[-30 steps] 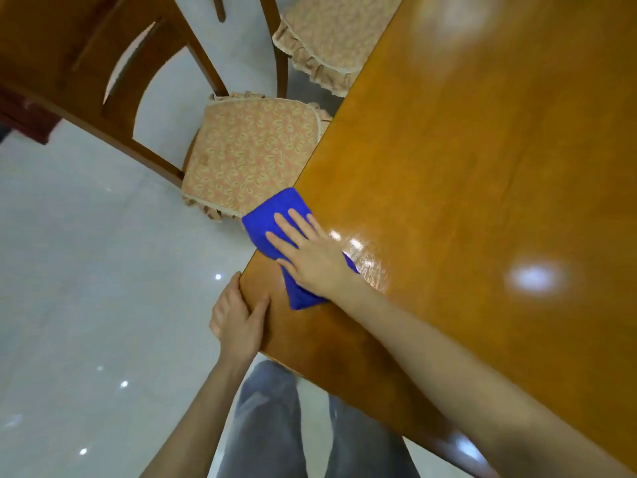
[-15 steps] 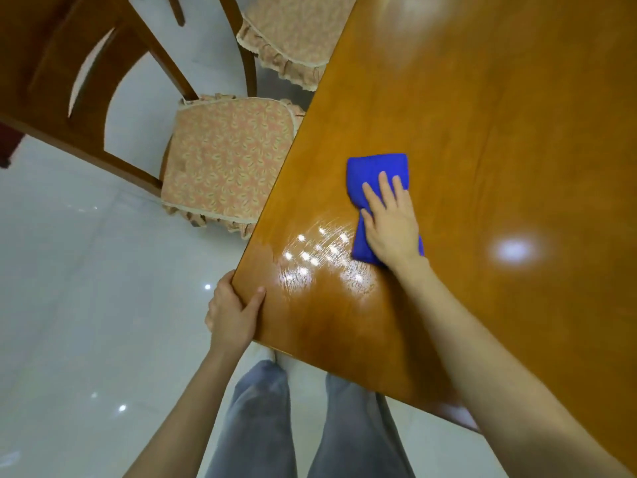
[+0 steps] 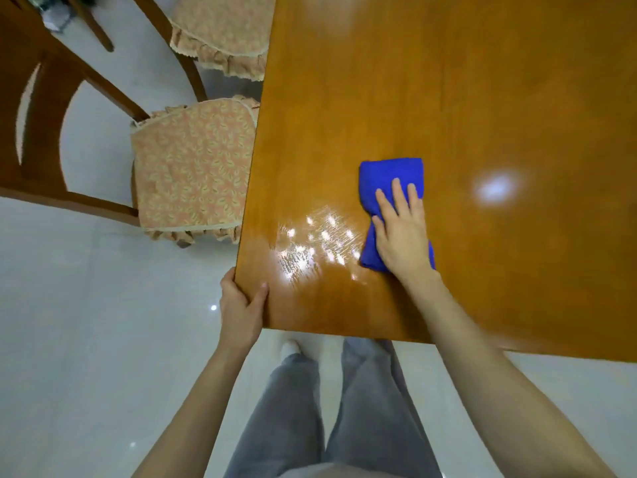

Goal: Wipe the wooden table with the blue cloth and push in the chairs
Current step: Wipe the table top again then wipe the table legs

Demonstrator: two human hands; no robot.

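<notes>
The blue cloth (image 3: 391, 177) now sits further right on the surface (image 3: 413, 81); my right grip (image 3: 401, 236) presses it flat-fingered, left grip (image 3: 241, 308) clamps the corner; I should overlap strokes evenly

One view only, head-worn and wide-angle, staring steeply down from right above the table (image 3: 379, 81) corner; close in, the fingers (image 3: 397, 189) sit mid-frame, floor (image 3: 69, 305) and the person's legs (image 3: 365, 408) below them, chairs (image 3: 193, 167) off to their left.
</notes>
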